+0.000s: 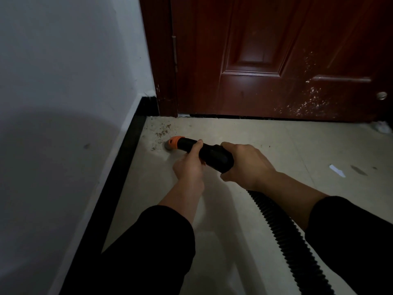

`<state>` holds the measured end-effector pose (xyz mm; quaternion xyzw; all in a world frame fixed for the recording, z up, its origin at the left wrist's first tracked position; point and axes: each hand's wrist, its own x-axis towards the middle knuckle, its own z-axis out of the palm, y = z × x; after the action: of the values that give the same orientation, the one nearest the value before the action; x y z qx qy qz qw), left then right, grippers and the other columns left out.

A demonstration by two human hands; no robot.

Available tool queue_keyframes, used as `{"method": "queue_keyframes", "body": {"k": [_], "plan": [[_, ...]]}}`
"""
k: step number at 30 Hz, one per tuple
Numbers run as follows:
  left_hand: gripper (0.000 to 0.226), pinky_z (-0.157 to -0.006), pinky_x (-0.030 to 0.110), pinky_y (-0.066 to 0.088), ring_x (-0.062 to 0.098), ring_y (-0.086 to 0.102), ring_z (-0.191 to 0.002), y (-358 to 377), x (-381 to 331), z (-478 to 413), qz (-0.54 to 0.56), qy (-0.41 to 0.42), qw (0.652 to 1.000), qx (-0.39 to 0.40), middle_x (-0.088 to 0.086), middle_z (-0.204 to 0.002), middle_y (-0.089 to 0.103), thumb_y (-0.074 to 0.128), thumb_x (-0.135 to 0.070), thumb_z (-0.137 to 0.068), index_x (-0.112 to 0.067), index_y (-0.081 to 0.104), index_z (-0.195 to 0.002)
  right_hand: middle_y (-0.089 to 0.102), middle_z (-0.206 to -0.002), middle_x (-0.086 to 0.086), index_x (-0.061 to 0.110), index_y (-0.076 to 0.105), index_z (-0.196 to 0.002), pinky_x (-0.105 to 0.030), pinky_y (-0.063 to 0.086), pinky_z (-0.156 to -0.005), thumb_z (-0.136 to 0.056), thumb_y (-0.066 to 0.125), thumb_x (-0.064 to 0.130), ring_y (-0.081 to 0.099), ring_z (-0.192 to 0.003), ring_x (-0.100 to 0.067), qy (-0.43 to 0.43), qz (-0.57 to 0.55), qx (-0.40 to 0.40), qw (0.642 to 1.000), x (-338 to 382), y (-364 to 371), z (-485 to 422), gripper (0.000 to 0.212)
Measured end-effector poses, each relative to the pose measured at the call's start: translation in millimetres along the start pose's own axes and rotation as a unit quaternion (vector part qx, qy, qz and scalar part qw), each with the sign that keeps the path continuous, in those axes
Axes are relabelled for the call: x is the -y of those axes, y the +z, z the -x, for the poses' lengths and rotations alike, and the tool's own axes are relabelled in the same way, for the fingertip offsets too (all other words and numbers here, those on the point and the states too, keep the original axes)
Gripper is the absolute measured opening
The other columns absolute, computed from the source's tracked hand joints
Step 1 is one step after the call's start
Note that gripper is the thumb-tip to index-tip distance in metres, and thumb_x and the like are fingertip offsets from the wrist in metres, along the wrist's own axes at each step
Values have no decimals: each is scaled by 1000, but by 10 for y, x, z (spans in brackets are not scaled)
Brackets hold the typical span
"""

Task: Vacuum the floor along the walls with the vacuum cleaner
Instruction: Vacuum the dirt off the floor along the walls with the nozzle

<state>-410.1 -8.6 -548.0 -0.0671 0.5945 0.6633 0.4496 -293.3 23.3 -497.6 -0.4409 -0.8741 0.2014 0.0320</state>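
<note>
Both hands grip the vacuum nozzle (188,145) at frame centre: left hand (188,167) forward, right hand (247,165) by the hose (282,231). Its orange tip (176,141) meets the floor (276,141) just beside brown crumbs (163,133) near the baseboard (119,177); this corner looks not yet cleaned.

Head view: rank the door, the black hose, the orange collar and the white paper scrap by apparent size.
1. door
2. black hose
3. orange collar and white paper scrap: these look about alike, so they are not ranked.
</note>
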Motion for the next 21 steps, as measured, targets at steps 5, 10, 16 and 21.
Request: {"method": "queue_keyframes", "body": {"k": [5, 10, 16, 21], "plan": [[21, -72, 26, 52, 12, 65, -70, -136, -72, 6, 13, 0, 1000, -5, 4, -76, 68, 81, -24, -79, -12, 64, -75, 61, -89, -1, 20, 55, -108, -28, 45, -60, -72, 77, 18, 57, -75, -20, -9, 3, 7, 1000, 124, 60, -5, 42], [19, -62, 19, 49, 10, 66, -74, -268, -161, 19, 41, -10, 999, 13, 6, -90, 70, 79, -20, -82, -11, 63, -87, 63, -94, -2, 21, 54, -111, -30, 48, -64, -73, 76, 19, 59, -79, -21, -17, 5, 7, 1000, 233, 132, -27, 44], [26, -62, 19, 50, 12, 68, -80, -356, -216, 0, 41, -13, 999, 12, 8, -97, 71, 78, -22, -82, -9, 64, -100, 62, -94, -2, 20, 53, -111, -29, 46, -63, -73, 76, 19, 58, -80, -21, -19, 7, 5, 1000, 324, 188, -37, 44], [31, -58, 18, 47, 10, 66, -76, -430, -269, -26, 37, -20, 999, -1, 6, -95, 70, 78, -24, -82, -7, 65, -105, 62, -95, -2, 21, 54, -111, -30, 46, -63, -73, 76, 19, 58, -80, -21, -24, -1, 5, 1000, 396, 265, -62, 45]]}}
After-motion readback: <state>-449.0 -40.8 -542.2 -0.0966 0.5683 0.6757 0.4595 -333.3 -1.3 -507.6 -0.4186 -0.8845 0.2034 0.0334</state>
